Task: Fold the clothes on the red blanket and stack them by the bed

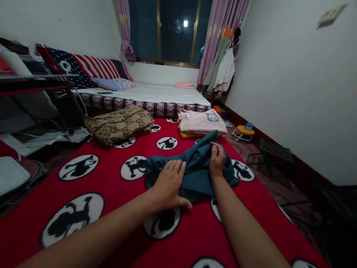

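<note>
A dark teal garment lies bunched and partly folded on a red blanket printed with black figures in white circles. My left hand rests flat on the garment's left part, fingers together and stretched out, thumb apart. On its right side, my right hand pinches a raised fold of the cloth between curled fingers. A peak of fabric stands up just beyond that hand. Whether the garment is a shirt or trousers cannot be made out.
Beyond the garment sit a folded pink shirt on yellow cloth and a brown patterned fabric bundle. A bed stands under the window. Stools line the right wall; a cluttered desk is at left.
</note>
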A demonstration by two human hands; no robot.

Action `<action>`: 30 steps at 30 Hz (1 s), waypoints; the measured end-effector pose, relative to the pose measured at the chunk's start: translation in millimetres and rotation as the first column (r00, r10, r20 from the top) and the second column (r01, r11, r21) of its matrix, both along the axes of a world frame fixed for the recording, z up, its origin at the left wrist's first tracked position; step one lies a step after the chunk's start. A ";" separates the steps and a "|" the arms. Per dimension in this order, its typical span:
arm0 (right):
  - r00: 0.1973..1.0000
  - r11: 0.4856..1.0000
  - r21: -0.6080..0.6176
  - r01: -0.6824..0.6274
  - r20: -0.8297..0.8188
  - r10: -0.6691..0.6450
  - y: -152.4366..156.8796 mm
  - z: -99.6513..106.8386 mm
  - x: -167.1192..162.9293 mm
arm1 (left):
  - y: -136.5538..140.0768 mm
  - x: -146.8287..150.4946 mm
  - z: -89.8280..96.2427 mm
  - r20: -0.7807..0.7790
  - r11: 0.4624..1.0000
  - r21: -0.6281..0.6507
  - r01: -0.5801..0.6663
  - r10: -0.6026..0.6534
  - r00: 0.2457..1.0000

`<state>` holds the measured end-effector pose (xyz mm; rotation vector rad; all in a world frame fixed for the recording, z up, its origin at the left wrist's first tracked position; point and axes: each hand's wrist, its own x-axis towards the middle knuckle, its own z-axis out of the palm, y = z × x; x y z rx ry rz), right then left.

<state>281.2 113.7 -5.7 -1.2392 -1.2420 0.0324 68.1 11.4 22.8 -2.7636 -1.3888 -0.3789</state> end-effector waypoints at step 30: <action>0.263 0.831 -0.543 -0.119 0.790 0.554 -45.3 55.4 -35.0 | 11.0 -12.5 -3.6 0.227 0.999 -0.003 0.042 -0.041 0.973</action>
